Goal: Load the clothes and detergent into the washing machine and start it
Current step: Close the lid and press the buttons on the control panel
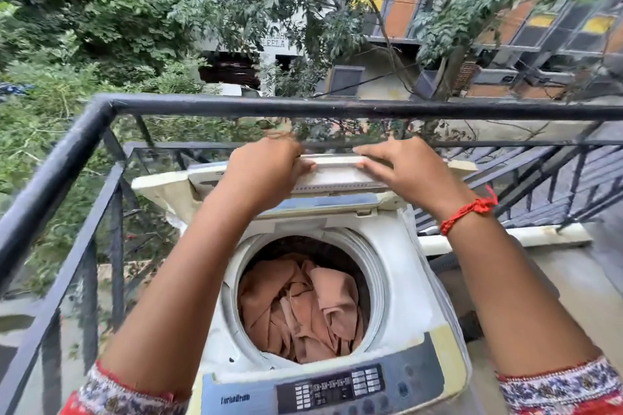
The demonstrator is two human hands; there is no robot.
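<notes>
While I stand at the washing machine (397,283) on the balcony, both my hands are up on the folded lid (333,175) at its back edge. My left hand (266,165) curls over the lid's left part, fingers wrapped around the top edge and closed on it; my right hand (404,165) lies flatter on the right part, fingers stretched along the edge and pressing on it, not closed round it. A red thread (468,210) sits on that wrist.

Below my arms the drum (249,266) stands open, and the peach clothes (303,310) lie bunched inside it, well under the rim. I cannot see any detergent, so I cannot tell whether it has gone in. The control panel (337,387) is nearest me, untouched.

I judge the step in hand to be bringing the lid down. To do it well, I should pull evenly with both hands so the fold opens straight, keep my fingertips off the hinge line, lower it gently, and check that no cloth rides up over the rim. The black railing (236,108) runs just behind the lid, so my knuckles need care.
</notes>
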